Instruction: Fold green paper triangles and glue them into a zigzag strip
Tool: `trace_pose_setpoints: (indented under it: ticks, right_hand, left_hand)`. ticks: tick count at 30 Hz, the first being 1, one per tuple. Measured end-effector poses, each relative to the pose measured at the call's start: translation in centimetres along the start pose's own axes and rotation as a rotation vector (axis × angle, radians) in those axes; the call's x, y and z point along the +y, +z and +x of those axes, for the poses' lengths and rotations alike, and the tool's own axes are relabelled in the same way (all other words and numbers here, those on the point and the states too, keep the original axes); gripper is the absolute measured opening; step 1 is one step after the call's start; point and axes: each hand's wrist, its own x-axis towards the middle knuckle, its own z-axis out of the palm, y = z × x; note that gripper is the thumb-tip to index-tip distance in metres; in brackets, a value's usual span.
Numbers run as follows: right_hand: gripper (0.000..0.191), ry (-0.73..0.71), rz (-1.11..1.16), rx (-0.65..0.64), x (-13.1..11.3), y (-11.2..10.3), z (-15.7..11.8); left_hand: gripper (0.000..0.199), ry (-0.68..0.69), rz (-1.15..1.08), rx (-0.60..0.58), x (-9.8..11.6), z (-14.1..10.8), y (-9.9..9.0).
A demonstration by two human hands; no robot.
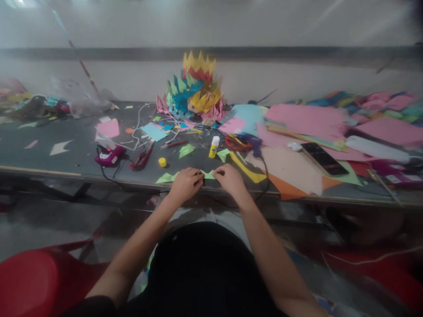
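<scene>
A light-green folded paper strip (209, 175) stretches between my two hands at the table's front edge. My left hand (187, 182) pinches its left part, and a further green pointed section (166, 178) sticks out left of that hand. The fingers of my right hand (230, 177) are closed on the right end. Just beyond stand an uncapped yellow glue stick (213, 147) and its yellow cap (162, 162). Two loose green folded paper pieces lie near: one (187, 150) left of the glue stick, the other (224, 154) right of it.
Behind stand pointed paper crowns (194, 94) in several colours. Red-handled pliers (143, 156) and a purple device (110, 156) with a cable lie left. Rightward are red scissors (236, 143), a yellow paper strip (247, 169), coloured sheets (304, 119) and a phone (324, 159).
</scene>
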Motion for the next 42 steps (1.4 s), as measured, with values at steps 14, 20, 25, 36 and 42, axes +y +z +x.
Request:
trace_pose_setpoints:
  ticks: [14,20,25,36,42]
  right_hand:
    - [0.021,-0.016,-0.163,0.043,-1.3,0.5,-0.9]
    - [0.020,0.007,-0.215,-0.096,-1.8,0.0,0.5]
    - [0.029,-0.009,-0.200,-0.162,-1.3,-0.3,1.7]
    - [0.029,-0.128,0.310,0.147,2.6,-0.2,-2.2]
    - [0.030,-0.303,0.299,0.126,2.5,-0.9,-3.9]
  left_hand:
    - [0.056,0.141,0.185,-0.221,0.7,-1.1,-1.2]
    - [0.057,0.207,0.231,-0.295,0.7,-0.4,-2.0]
    - [0.042,0.200,0.219,-0.292,0.7,0.4,-2.1]
    - [0.029,0.075,0.143,-0.089,1.1,-1.4,-0.5]
    - [0.020,0.090,0.135,-0.072,1.6,-1.4,-2.0]
